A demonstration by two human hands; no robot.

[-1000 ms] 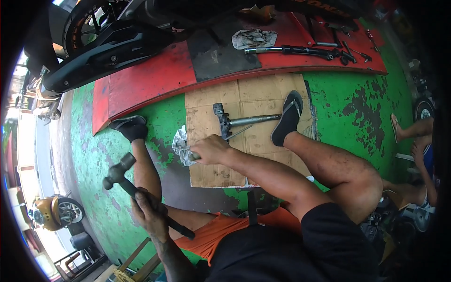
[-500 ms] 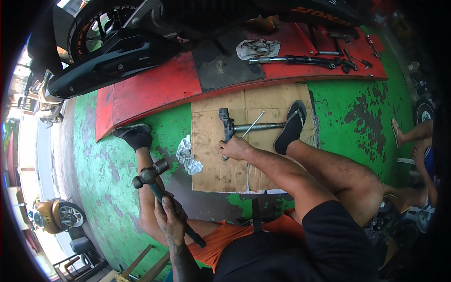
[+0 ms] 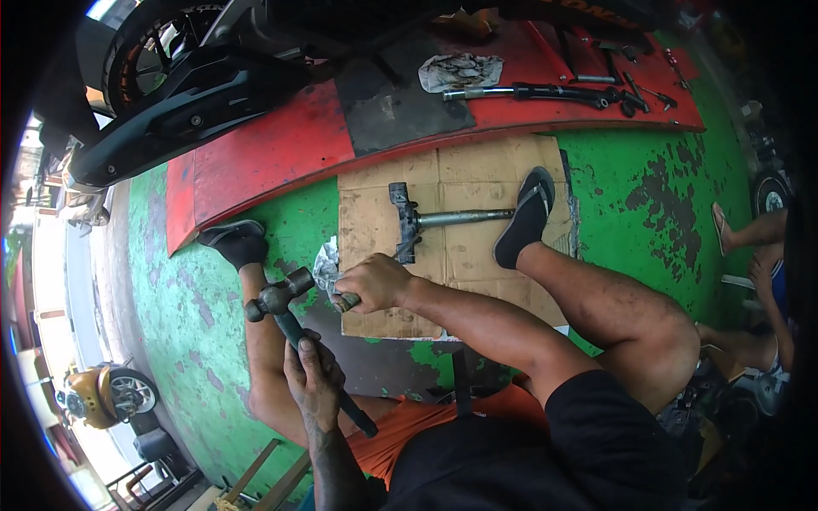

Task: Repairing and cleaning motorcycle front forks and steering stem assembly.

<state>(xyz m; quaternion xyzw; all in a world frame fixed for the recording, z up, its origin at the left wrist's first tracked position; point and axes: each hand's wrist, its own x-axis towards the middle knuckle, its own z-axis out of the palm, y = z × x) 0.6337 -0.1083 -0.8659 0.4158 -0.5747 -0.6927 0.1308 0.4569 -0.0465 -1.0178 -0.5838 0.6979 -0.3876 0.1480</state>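
Observation:
My left hand [image 3: 313, 379] is wrapped round the dark handle of a ball-peen hammer [image 3: 288, 324], its head raised at the upper left. My right hand [image 3: 375, 283] is closed on a screwdriver [image 3: 346, 301]; its handle end sticks out at the left of the fist, and the shaft is hidden. A motorcycle steering stem [image 3: 464, 218] with a dark fork clamp [image 3: 403, 223] lies on a flattened cardboard sheet [image 3: 477, 264]. The stem's far end meets my right sandal [image 3: 535, 204]. My right hand is just below the clamp, apart from it.
A red platform [image 3: 264, 136] crosses the far side, bearing a fork tube [image 3: 528, 92], a dirty rag [image 3: 460, 72] and several tools. A motorcycle [image 3: 170, 128] stands over it. Another rag [image 3: 326, 266] lies by the cardboard. Another person's leg [image 3: 754, 228] is at the right.
My right hand has drawn the screwdriver back from the clamp, toward the left and nearer the hammer. The shaft seen before is now out of sight. The hammer has hardly moved.

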